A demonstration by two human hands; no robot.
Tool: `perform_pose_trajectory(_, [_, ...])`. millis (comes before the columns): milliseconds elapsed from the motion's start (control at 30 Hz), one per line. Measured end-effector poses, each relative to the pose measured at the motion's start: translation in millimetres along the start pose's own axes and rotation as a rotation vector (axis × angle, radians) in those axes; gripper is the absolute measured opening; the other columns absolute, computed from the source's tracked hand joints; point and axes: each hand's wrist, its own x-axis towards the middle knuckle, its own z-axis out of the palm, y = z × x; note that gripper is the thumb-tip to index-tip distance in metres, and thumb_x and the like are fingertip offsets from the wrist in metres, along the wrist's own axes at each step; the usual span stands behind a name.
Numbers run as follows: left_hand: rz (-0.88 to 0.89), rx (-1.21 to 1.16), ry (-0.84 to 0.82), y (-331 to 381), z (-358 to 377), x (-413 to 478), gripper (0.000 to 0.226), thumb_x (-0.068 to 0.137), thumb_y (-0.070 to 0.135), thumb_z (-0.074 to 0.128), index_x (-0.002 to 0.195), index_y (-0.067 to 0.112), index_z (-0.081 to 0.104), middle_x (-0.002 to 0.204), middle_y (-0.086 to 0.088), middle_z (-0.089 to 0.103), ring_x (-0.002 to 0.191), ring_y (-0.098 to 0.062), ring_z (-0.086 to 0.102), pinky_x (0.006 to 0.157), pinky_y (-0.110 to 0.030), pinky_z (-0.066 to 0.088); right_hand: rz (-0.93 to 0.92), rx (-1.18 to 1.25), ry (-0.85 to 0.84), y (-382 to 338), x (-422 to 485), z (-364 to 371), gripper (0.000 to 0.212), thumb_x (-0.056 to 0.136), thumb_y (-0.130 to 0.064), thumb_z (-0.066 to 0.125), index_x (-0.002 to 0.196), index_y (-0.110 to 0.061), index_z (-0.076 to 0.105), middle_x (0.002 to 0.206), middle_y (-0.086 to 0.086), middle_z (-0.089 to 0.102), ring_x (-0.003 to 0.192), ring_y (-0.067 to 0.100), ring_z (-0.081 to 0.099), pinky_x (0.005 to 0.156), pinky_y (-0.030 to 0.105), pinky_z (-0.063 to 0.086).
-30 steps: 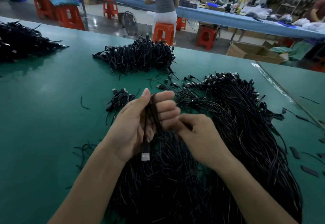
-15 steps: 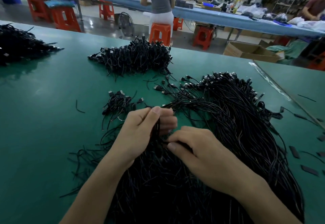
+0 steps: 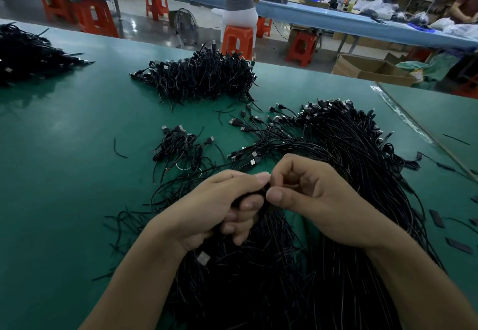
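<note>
Black cable bundle (image 3: pixel 252 194) held between both hands
Left hand (image 3: pixel 219 210) curls round it, right hand (image 3: pixel 318 200) pinches it; bundle mostly hidden

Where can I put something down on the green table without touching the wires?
The biggest bare patch of the table is on the left, between the far-left heap, the small bundle and the left hand gripping wires. A narrower strip lies between the coiled heap and that bundle. Around the right hand, the big pile crowds everything.
</note>
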Motion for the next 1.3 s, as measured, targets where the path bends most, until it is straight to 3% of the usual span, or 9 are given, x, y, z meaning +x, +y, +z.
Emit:
perform_pose_trajectory(133, [0.016, 0.018, 0.135, -3, 6, 5, 0.053, 0.103, 0.038, 0.048, 0.054, 0.021, 0.046, 0.047, 0.001, 0.039, 0.044, -0.012, 0.046, 0.059, -0.029, 0.052, 0.031, -0.223, 0.101, -4, 1, 1, 0.012, 0.088, -0.033, 0.068, 0.083, -0.025, 0.06, 0.076, -0.001, 0.062, 0.073, 0.028, 0.062, 0.07, 0.051, 0.054])
perform_pose_trajectory(300, [0.041, 0.122, 0.31, -10, 12, 11, 0.043, 0.105, 0.024, 0.042, 0.091, -0.011, 0.064, 0.084, -0.027, 0.059, 0.081, -0.026, 0.059, 0.081, -0.036, 0.051, -0.041, -0.51, 0.123, -12, -3, 9, 0.019, 0.095, -0.021, 0.064, 0.082, -0.026, 0.052, 0.069, -0.001, 0.06, 0.058, 0.015, 0.053, 0.051, 0.026, 0.044])
perform_pose_trajectory(500, [0.013, -0.282, 0.189, -8, 22, 13, 0.053, 0.101, 0.031, 0.028, 0.081, 0.012, 0.073, 0.077, -0.009, 0.071, 0.067, -0.02, 0.069, 0.057, -0.037, 0.058, -0.142, -0.537, 0.204, -16, 3, 24, 0.016, 0.096, -0.017, 0.061, 0.086, -0.017, 0.05, 0.07, -0.01, 0.057, 0.068, 0.009, 0.057, 0.054, 0.012, 0.041])
perform_pose_trajectory(733, [-0.1, 0.129, 0.366, -20, 15, 20, 0.059, 0.102, 0.055, 0.03, 0.08, 0.012, 0.063, 0.054, -0.006, 0.054, 0.04, -0.019, 0.043, 0.039, -0.021, 0.032, -0.109, -0.589, 0.204, -5, 5, 17, 0.012, 0.095, -0.018, 0.065, 0.087, -0.017, 0.056, 0.07, -0.012, 0.059, 0.067, 0.005, 0.059, 0.056, 0.011, 0.041])
perform_pose_trajectory(933, [0.12, 0.5, 0.704, -22, -9, 19, 0.062, 0.101, 0.054, 0.032, 0.053, 0.018, 0.045, 0.048, 0.002, 0.039, 0.037, -0.012, 0.028, 0.041, -0.02, 0.032, 0.522, -0.688, 0.017, 10, -19, 1, 0.045, 0.072, -0.072, 0.066, 0.081, -0.028, 0.06, 0.075, -0.007, 0.066, 0.062, 0.002, 0.062, 0.052, 0.019, 0.049])
perform_pose_trajectory(1000, [0.182, 0.446, 0.776, -17, -14, 17, 0.058, 0.101, 0.054, 0.031, 0.051, 0.025, 0.031, 0.049, 0.001, 0.029, 0.038, -0.012, 0.022, 0.042, -0.027, 0.039, 0.614, -0.751, -0.101, 18, -26, 7, 0.047, 0.077, -0.071, 0.065, 0.078, -0.024, 0.065, 0.073, -0.006, 0.066, 0.06, 0.004, 0.061, 0.051, 0.017, 0.046])
perform_pose_trajectory(1067, [0.21, 0.363, 0.8, -15, -13, 16, 0.058, 0.1, 0.056, 0.032, 0.049, 0.03, 0.024, 0.05, 0.002, 0.024, 0.041, -0.013, 0.017, 0.076, -0.043, 0.042, 0.631, -0.745, -0.112, 24, -28, 18, 0.048, 0.083, -0.067, 0.063, 0.077, -0.019, 0.067, 0.069, -0.005, 0.064, 0.055, 0.006, 0.056, 0.049, 0.018, 0.042])
perform_pose_trajectory(1167, [0.209, 0.289, 0.785, -16, -13, 16, 0.059, 0.099, 0.06, 0.031, 0.049, 0.029, 0.025, 0.053, -0.001, 0.028, 0.045, -0.014, 0.022, 0.046, -0.04, 0.027, 0.645, -0.708, -0.081, 25, -29, 27, 0.046, 0.087, -0.056, 0.063, 0.077, -0.012, 0.069, 0.063, -0.001, 0.061, 0.047, 0.008, 0.048, 0.044, 0.018, 0.038])
perform_pose_trajectory(1300, [0.185, 0.17, 0.709, -19, -16, 16, 0.063, 0.102, 0.059, 0.03, 0.047, 0.029, 0.041, 0.058, -0.003, 0.061, 0.045, -0.016, 0.057, 0.039, -0.02, 0.038, 0.631, -0.65, -0.064, 24, -28, 29, 0.038, 0.09, -0.035, 0.062, 0.083, 0.002, 0.067, 0.058, 0.004, 0.047, 0.049, 0.015, 0.037, 0.043, 0.023, 0.032])
